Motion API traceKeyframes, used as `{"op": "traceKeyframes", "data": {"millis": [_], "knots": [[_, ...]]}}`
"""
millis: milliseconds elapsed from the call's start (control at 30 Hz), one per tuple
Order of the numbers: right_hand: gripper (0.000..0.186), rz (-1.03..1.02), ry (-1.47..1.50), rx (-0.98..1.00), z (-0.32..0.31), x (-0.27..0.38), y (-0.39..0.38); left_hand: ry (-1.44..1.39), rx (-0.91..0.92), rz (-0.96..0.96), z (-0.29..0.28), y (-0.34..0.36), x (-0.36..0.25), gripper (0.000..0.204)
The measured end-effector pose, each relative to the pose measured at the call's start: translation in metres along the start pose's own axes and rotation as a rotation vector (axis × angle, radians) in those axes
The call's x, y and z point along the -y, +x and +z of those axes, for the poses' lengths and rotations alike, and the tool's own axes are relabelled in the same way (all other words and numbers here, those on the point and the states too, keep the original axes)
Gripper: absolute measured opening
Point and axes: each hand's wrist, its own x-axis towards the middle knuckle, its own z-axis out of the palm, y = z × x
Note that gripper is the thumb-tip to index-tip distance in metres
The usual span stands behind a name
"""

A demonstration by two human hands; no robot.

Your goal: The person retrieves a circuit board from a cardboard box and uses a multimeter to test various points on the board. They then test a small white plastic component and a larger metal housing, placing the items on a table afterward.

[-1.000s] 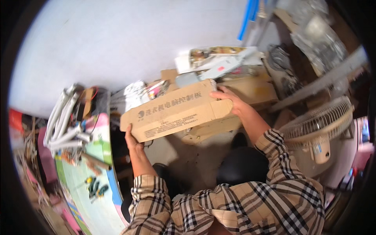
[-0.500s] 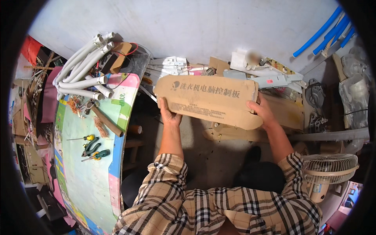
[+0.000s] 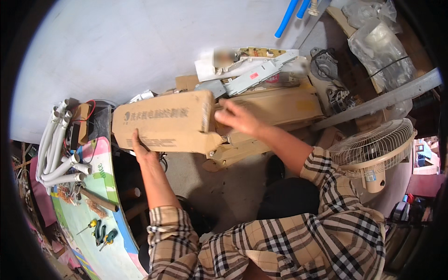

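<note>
A long brown cardboard box (image 3: 161,126) with dark printing hangs in front of me at the left, its right end flap bent outward. My left hand (image 3: 145,151) grips its lower edge, thumb on the front face and the other fingers hidden behind. Off the box's right end is my right hand (image 3: 240,119), slightly blurred and apart from the box. Its fingers are loosely bent, with nothing visible in them. Behind that hand lies another long cardboard box (image 3: 280,107), with a flattened cardboard piece (image 3: 228,156) on the floor before it.
At left, a table (image 3: 81,224) bears grey hoses (image 3: 53,140), a stick (image 3: 99,199), a screwdriver (image 3: 86,227) and pliers (image 3: 99,232). Grey plastic control panels (image 3: 259,77) are piled by the wall. To the right stand a fan (image 3: 373,151) and a metal bar (image 3: 373,100).
My right hand has let go of the box's right end. The box is now held by my left hand alone and is turned, showing its end. The view has swung to the right.
</note>
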Motion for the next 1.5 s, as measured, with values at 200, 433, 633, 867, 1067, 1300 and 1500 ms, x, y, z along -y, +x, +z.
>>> {"op": "traceKeyframes", "data": {"millis": [200, 433, 633, 867, 1067, 1300, 1500], "knots": [[0.037, 0.185, -0.121, -0.594, -0.118, -0.06, 0.044, 0.018, -0.13, -0.053, 0.027, 0.042, -0.018, 0.048], [0.044, 0.332, 0.343, -0.659, -0.151, -0.077, 0.067, -0.003, -0.124, 0.132, -0.027, 0.134, -0.028, 0.042], [0.027, 0.251, 0.475, -0.779, -0.147, -0.084, 0.078, 0.104, -0.363, 0.09, -0.009, 0.136, -0.005, 0.04], [0.017, -0.202, 0.086, -0.764, -0.101, 0.027, 0.053, 0.039, -0.487, 0.03, -0.037, 0.113, 0.023, 0.063], [0.017, -0.486, -0.328, -0.71, -0.072, 0.065, 0.044, 0.416, -0.012, 0.112, 0.048, 0.028, 0.088, 0.031], [0.016, -0.638, -0.224, -0.348, -0.072, 0.067, -0.001, 0.296, 0.333, -0.624, 0.111, -0.027, 0.115, 0.081], [0.03, -0.73, -0.449, 0.021, -0.066, 0.064, -0.03, 0.087, 0.294, -0.655, 0.098, -0.023, 0.135, 0.043]]}}
